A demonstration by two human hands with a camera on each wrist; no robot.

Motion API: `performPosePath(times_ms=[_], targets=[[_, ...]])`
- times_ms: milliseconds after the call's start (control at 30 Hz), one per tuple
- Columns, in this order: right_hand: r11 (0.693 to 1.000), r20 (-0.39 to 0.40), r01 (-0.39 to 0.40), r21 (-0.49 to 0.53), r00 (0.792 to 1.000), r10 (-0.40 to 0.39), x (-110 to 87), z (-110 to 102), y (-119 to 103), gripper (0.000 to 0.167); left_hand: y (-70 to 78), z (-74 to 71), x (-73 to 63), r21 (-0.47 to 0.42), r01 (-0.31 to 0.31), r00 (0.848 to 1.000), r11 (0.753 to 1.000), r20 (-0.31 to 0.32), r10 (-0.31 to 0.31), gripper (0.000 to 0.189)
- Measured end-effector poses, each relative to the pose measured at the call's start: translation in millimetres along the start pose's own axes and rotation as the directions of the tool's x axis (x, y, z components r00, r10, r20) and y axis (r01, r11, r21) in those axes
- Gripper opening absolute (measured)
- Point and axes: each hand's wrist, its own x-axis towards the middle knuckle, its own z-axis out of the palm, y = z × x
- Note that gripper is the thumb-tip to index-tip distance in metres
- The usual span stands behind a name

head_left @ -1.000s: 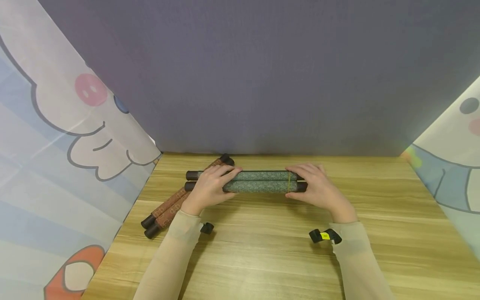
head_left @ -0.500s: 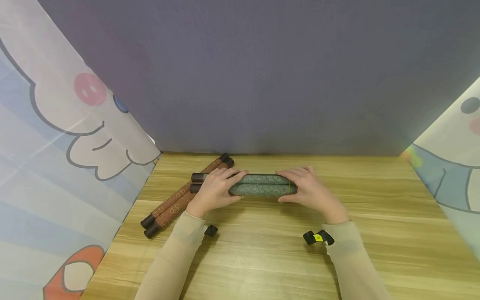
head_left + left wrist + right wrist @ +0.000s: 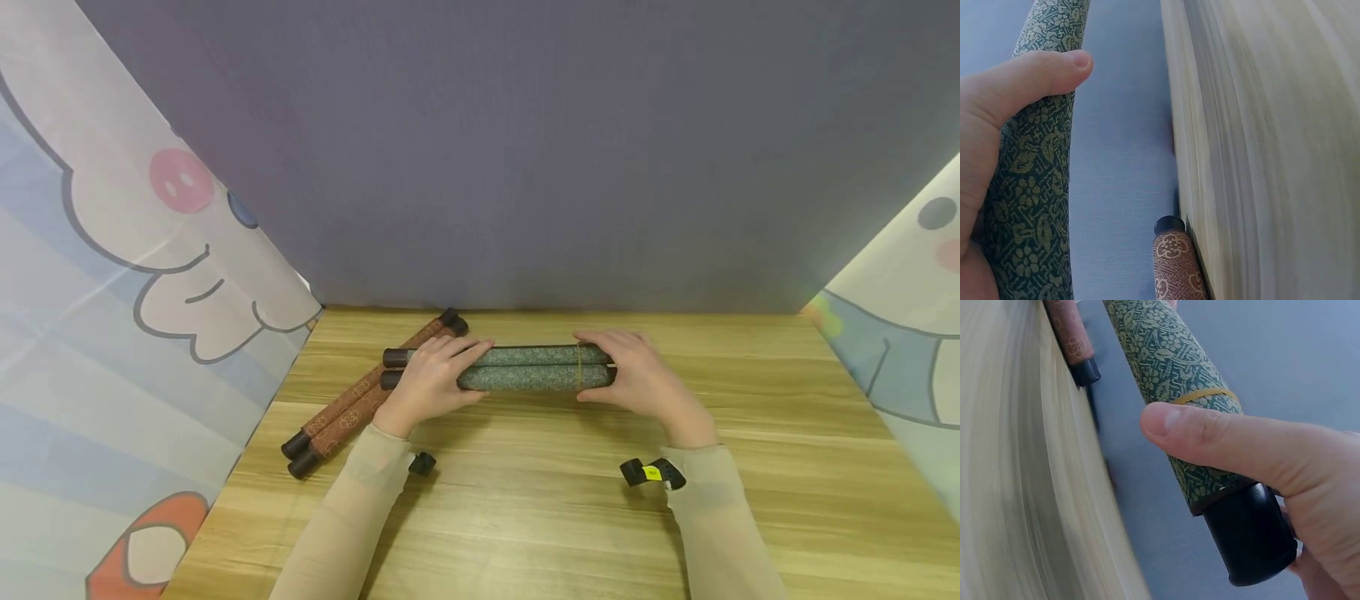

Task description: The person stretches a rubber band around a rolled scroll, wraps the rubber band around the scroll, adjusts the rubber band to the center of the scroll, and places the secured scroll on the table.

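Note:
Two green brocade scrolls point(image 3: 525, 367), side by side with dark end knobs, are held level above the table. My left hand point(image 3: 431, 375) grips them near their left end, its thumb lying along the near side. Round the right end my right hand point(image 3: 637, 375) holds them, fingers over the far side and thumb on the near side. In the right wrist view, a yellow rubber band point(image 3: 1207, 395) circles the green cloth just past the thumb, and a black knob point(image 3: 1254, 534) sticks out below the hand. The left wrist view shows the left thumb pressing on the patterned cloth point(image 3: 1029, 181).
Two reddish-brown scrolls point(image 3: 352, 408) with black ends lie slanted on the wooden table point(image 3: 525, 517), at the left and partly behind the left hand. A grey panel point(image 3: 525, 167) stands along the back edge. Cartoon-printed cloths point(image 3: 150, 333) hang at both sides.
The green scrolls have shifted slightly right and nearer, with the left hand moving along. My right hand slid inward along them, then back out to the right end. The brown scrolls stayed put.

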Motion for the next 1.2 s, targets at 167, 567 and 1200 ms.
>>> performPosePath(times_ms=[167, 567, 1200], targets=[[1.0, -0.002, 0.004, 0.007, 1.0, -0.004, -0.9, -1, 3, 0.095, 0.3, -0.3, 0.9, 0.004, 0.031, 0.999, 1.0, 0.015, -0.031, 0.088], [1.0, -0.02, 0.022, 0.004, 1.0, -0.022, -0.8, 1, 2, 0.086, -5.9, -3.0, -1.1, 0.029, 0.058, 0.998, 0.998, 0.006, -0.058, 0.09], [0.982, -0.022, 0.008, 0.191, 1.0, -0.004, -5.7, -2, 12, 0.08, -19.3, -9.5, -7.1, 0.041, 0.049, 0.997, 0.998, 0.056, -0.052, 0.092]])
